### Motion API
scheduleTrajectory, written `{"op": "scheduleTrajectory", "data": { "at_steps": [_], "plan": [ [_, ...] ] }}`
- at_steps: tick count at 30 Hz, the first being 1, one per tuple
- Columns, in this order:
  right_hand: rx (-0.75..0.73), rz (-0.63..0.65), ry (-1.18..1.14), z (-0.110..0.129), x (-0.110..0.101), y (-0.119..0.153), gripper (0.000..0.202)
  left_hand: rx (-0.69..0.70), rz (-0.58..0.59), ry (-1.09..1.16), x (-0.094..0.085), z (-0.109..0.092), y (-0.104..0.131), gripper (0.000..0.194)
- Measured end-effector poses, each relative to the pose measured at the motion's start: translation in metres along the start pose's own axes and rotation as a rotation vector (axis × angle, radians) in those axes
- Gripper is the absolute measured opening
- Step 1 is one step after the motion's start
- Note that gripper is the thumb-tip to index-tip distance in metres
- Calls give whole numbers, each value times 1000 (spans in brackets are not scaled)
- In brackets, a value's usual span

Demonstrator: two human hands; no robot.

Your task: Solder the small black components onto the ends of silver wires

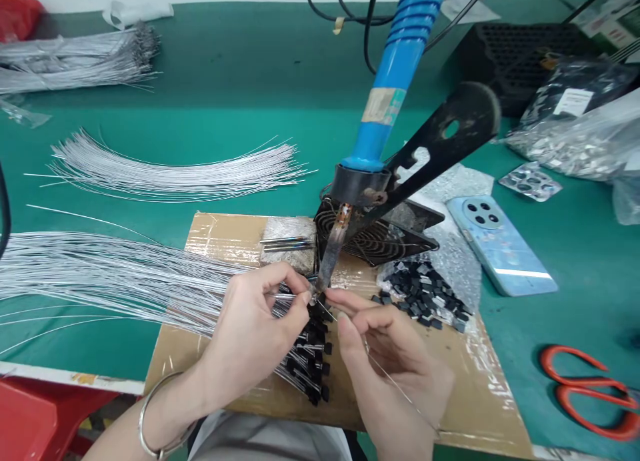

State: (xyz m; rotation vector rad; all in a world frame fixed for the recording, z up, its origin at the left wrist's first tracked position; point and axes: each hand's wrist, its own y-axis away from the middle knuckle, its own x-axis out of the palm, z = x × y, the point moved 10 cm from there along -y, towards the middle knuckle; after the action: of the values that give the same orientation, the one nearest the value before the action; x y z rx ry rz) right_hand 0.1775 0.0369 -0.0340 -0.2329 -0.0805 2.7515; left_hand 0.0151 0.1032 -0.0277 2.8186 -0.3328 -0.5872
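A blue-handled soldering iron (380,107) is held tip-down in a black metal stand (440,141). Just left of its tip, my left hand (265,321) pinches the end of a thin grey wire between thumb and forefinger. The fingertips partly cover that end. My right hand (395,361) grips a strand of solder wire (397,383), its end reaching the iron's tip. Beneath my left hand lies a bundle of grey wires (165,281), many with black connector ends (315,361). Under it all is a brown cardboard sheet (470,387).
Small black caps (430,291) lie in a heap right of the iron. A blue phone (503,244) and red-handled scissors (590,394) are further right. More wire bundles (180,177) rest at the back left. A fan (375,237) stands behind the tip.
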Motion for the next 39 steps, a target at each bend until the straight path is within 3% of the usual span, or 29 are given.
{"op": "scheduleTrajectory", "data": {
  "at_steps": [39],
  "plan": [
    [-69, -33, 28, 7, 0, 2, 19, 21, -25, -47, -2, -3, 1, 15]
  ]
}}
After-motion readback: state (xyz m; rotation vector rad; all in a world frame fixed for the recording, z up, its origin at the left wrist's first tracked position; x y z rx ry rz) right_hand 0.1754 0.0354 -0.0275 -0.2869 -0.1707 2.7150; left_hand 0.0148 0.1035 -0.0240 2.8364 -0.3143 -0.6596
